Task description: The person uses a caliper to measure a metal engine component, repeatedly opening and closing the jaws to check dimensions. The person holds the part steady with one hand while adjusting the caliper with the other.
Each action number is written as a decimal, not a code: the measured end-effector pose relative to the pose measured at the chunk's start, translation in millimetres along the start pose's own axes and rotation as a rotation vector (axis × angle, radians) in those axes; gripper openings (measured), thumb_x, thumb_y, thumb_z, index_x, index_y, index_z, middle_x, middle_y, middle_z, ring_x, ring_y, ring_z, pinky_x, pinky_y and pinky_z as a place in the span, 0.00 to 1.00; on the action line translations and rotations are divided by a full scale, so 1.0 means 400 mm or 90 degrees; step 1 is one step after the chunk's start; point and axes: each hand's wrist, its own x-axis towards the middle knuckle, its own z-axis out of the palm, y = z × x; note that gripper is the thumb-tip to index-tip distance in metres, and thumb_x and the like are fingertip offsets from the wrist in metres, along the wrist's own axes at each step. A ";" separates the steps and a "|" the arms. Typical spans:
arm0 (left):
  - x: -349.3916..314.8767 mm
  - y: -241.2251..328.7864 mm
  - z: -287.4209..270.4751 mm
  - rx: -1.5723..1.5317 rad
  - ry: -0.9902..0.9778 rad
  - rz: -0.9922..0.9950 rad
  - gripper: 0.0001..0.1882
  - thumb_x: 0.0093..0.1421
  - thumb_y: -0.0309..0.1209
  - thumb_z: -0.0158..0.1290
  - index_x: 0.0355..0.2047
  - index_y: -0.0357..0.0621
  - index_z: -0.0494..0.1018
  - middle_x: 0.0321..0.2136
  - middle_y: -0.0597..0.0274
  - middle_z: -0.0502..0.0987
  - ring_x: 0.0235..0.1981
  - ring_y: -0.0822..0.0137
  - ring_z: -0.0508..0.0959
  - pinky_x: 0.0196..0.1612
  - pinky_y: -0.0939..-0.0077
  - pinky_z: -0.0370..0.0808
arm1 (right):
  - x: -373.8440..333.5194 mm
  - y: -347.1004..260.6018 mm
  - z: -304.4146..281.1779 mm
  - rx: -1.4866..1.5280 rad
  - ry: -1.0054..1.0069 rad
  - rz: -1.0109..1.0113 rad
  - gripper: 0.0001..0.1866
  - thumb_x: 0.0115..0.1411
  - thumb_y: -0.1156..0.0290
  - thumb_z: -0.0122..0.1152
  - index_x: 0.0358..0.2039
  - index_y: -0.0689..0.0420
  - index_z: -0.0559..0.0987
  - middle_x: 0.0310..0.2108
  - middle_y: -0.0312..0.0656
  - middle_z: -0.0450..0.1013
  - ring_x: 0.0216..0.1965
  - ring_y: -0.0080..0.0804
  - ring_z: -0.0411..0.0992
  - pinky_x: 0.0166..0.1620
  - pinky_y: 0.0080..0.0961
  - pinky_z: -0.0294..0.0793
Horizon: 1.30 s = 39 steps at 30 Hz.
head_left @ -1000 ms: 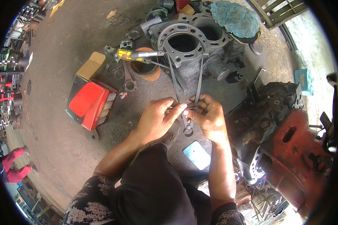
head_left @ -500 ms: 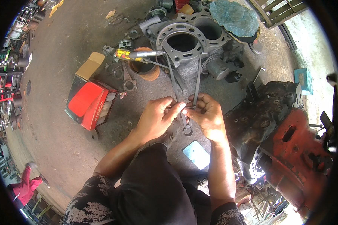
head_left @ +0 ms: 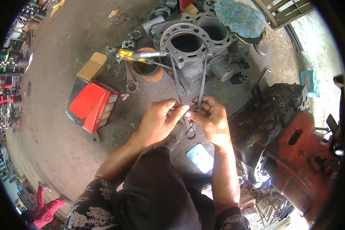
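Note:
A long-legged metal caliper (head_left: 201, 86) is held between my two hands, its round pivot end toward me and its legs spread away from me. My left hand (head_left: 163, 118) is closed, thumb and fingers pinching at the left leg and the thin adjusting screw. Closed at the other leg, my right hand (head_left: 210, 119) has its thumb almost touching my left thumb. The caliper's far tips reach the near side of a grey engine block (head_left: 188, 59), one on each side of its front cylinder bore; whether they touch is unclear.
A yellow-handled tool (head_left: 136, 55) lies across a rusty cylinder sleeve (head_left: 151, 73), beside connecting rods (head_left: 132, 85). An open red box (head_left: 92, 103) stands left. A phone (head_left: 200, 158) lies near my leg. To the right are a dark engine (head_left: 270, 115) and a red metal housing (head_left: 301, 149).
My hands and the caliper have hardly moved. At the lower left, a person in red trousers has walked closer, toward the bottom of the view.

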 end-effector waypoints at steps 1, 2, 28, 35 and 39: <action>0.001 0.000 0.000 -0.013 0.000 -0.006 0.17 0.66 0.35 0.60 0.26 0.33 0.74 0.20 0.46 0.78 0.18 0.63 0.79 0.23 0.69 0.72 | 0.001 0.001 0.000 -0.001 0.000 0.000 0.20 0.59 0.83 0.69 0.49 0.71 0.71 0.37 0.51 0.81 0.36 0.28 0.80 0.39 0.24 0.81; 0.000 0.000 -0.002 0.006 -0.011 -0.009 0.16 0.68 0.35 0.59 0.28 0.33 0.75 0.21 0.52 0.78 0.20 0.69 0.78 0.25 0.73 0.73 | 0.002 0.002 0.001 -0.007 0.003 0.005 0.20 0.59 0.83 0.69 0.49 0.71 0.72 0.37 0.50 0.81 0.36 0.28 0.80 0.38 0.24 0.81; 0.001 -0.008 -0.008 0.040 -0.049 -0.067 0.14 0.70 0.34 0.57 0.31 0.34 0.77 0.23 0.62 0.80 0.25 0.79 0.78 0.28 0.80 0.75 | 0.007 0.010 0.002 -0.013 0.007 0.002 0.20 0.58 0.83 0.69 0.48 0.71 0.72 0.35 0.49 0.81 0.33 0.26 0.79 0.35 0.23 0.80; -0.003 -0.008 -0.009 0.039 -0.045 -0.058 0.14 0.70 0.33 0.57 0.31 0.35 0.77 0.22 0.64 0.79 0.24 0.80 0.77 0.27 0.81 0.74 | 0.002 0.005 0.007 -0.019 0.017 -0.002 0.19 0.58 0.83 0.69 0.48 0.71 0.72 0.34 0.48 0.81 0.32 0.26 0.79 0.35 0.23 0.80; -0.003 -0.004 -0.006 0.044 -0.036 -0.041 0.14 0.69 0.34 0.58 0.30 0.35 0.77 0.21 0.65 0.78 0.23 0.81 0.75 0.26 0.81 0.72 | -0.002 -0.002 0.006 -0.022 0.013 -0.001 0.19 0.58 0.83 0.69 0.48 0.71 0.72 0.35 0.49 0.80 0.33 0.26 0.79 0.35 0.23 0.80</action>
